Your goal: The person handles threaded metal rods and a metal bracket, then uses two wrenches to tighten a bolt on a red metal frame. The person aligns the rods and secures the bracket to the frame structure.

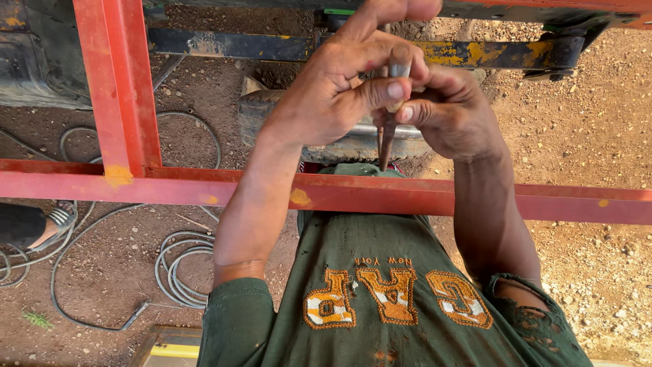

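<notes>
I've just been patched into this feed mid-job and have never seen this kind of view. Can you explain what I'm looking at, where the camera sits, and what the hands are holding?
There is only one picture, taken by a camera worn on the person's head and pointing down at their own arms and green shirt. No machine is involved, only two bare hands.

The left hand and the right hand are raised together and pinch thin dark metal rods between the fingers. A grey tip sticks up above the thumbs; I cannot tell exactly what kind of rods they are.

Below the hands runs a red metal frame with an upright bar. Under it is bare dirt ground, coiled grey cable, a worn tyre, and another person's sandalled foot at the left edge.
</notes>
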